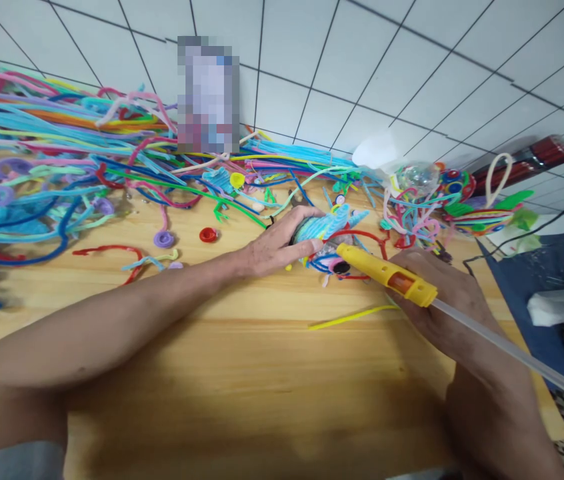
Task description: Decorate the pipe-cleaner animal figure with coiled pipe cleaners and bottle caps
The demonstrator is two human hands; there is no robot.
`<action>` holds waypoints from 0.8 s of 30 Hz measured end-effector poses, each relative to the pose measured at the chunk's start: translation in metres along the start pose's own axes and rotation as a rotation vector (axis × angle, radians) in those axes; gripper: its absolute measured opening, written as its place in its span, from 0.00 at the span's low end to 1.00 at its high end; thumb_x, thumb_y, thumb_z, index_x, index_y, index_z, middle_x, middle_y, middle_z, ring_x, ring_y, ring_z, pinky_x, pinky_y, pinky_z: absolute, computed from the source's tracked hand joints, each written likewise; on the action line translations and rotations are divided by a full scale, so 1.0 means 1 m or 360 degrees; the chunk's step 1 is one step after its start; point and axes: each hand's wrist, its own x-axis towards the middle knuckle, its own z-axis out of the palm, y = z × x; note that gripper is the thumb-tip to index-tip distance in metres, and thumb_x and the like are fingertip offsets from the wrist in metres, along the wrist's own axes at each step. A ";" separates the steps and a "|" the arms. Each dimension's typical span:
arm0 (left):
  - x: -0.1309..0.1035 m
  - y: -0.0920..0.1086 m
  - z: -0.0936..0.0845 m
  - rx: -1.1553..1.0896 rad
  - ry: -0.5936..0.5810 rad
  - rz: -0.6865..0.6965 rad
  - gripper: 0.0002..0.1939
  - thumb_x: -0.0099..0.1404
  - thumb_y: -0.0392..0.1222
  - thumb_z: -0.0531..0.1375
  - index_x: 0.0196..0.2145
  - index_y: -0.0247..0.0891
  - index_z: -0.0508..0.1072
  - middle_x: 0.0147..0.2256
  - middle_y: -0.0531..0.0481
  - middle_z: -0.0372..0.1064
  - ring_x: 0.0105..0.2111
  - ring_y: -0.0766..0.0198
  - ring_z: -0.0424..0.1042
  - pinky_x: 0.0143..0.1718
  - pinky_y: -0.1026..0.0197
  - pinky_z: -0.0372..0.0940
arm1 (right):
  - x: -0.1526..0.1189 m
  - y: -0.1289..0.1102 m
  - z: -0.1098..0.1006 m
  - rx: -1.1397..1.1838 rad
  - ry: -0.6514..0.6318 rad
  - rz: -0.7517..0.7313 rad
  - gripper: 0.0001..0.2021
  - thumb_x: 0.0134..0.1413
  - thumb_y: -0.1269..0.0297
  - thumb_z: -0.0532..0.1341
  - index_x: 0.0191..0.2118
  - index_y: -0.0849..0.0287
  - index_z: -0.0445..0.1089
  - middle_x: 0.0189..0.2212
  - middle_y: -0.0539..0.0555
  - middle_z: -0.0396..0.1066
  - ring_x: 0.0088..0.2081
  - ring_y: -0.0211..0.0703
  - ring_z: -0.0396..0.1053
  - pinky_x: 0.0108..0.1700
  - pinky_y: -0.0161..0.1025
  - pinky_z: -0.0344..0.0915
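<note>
L hand (287, 241) clamped on blue fuzzy craft (331, 224), R hand (437, 283) gripped round yel. glue gun (379, 268), just R of craft

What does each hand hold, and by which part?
Left hand: the blue craft piece, by its left end. Right hand: the yellow glue gun, apparently by its hidden handle.

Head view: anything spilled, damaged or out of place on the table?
The yellow strip looks stray: it lies on the near side, running up to the right hand, apart from the pipe cleaners heaped at the back. No spill or damage shows.
</note>
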 end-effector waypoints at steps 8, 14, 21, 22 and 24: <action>0.000 0.000 0.000 0.0012 0.0000 -0.0007 0.28 0.75 0.57 0.59 0.65 0.40 0.64 0.61 0.38 0.69 0.60 0.46 0.69 0.64 0.44 0.65 | -0.001 0.001 0.000 -0.0049 0.0003 -0.0026 0.04 0.73 0.66 0.55 0.45 0.51 0.66 0.35 0.57 0.76 0.34 0.52 0.77 0.34 0.46 0.71; 0.000 0.000 0.000 0.0014 0.0000 0.0016 0.27 0.76 0.57 0.59 0.64 0.40 0.64 0.61 0.39 0.69 0.61 0.47 0.69 0.65 0.44 0.65 | -0.003 0.002 0.001 -0.0010 -0.0029 0.0053 0.03 0.73 0.64 0.56 0.43 0.50 0.65 0.35 0.56 0.76 0.34 0.53 0.76 0.33 0.47 0.70; 0.000 0.000 -0.001 0.0019 -0.0001 0.0013 0.29 0.75 0.58 0.59 0.65 0.39 0.64 0.62 0.37 0.68 0.62 0.46 0.69 0.65 0.44 0.65 | 0.000 -0.001 0.000 0.0063 -0.0031 0.0089 0.05 0.73 0.62 0.54 0.42 0.50 0.64 0.35 0.56 0.73 0.33 0.54 0.75 0.33 0.49 0.69; 0.000 0.000 -0.001 0.0020 -0.0003 0.0013 0.29 0.75 0.58 0.59 0.65 0.39 0.64 0.62 0.37 0.68 0.62 0.46 0.69 0.65 0.44 0.65 | 0.000 -0.001 0.001 0.0075 -0.0040 0.0102 0.05 0.73 0.62 0.54 0.41 0.50 0.64 0.34 0.56 0.72 0.32 0.53 0.74 0.32 0.48 0.68; 0.000 0.000 -0.001 0.0021 -0.0008 0.0010 0.29 0.75 0.58 0.59 0.65 0.39 0.64 0.62 0.38 0.68 0.62 0.46 0.69 0.65 0.45 0.65 | 0.000 -0.001 0.001 0.0086 -0.0057 0.0122 0.06 0.73 0.62 0.54 0.41 0.50 0.64 0.34 0.55 0.72 0.32 0.54 0.74 0.32 0.48 0.68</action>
